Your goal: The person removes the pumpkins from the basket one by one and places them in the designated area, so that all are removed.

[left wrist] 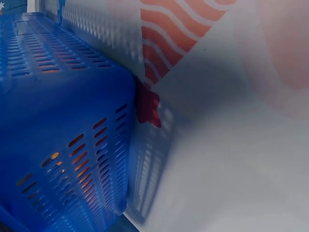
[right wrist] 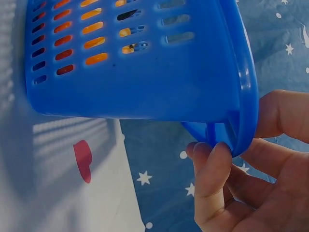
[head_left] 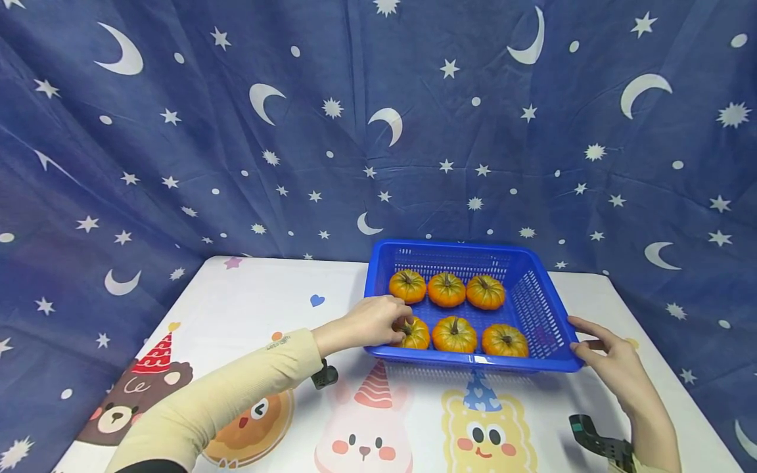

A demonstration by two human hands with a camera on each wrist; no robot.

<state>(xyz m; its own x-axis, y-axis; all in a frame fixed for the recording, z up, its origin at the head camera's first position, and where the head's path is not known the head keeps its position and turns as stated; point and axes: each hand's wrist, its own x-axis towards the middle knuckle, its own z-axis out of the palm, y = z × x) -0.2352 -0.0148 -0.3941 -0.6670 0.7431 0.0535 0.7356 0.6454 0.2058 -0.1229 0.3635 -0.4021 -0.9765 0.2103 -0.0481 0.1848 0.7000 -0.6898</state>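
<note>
A blue plastic basket with slotted walls holds several small orange pumpkins in two rows. My left hand reaches over its left front corner, fingers curled on the front-left pumpkin and partly covering it. Beside that one sit the front middle pumpkin and the front right pumpkin. At the basket's right end, my right hand grips the rim. In the right wrist view, the thumb presses under the rim. Only the basket's slotted side shows in the left wrist view; the hand is hidden there.
The basket stands toward the back right of a white table printed with cartoon animals. A dark blue curtain with moons and stars hangs right behind the table. Three more pumpkins form the back row.
</note>
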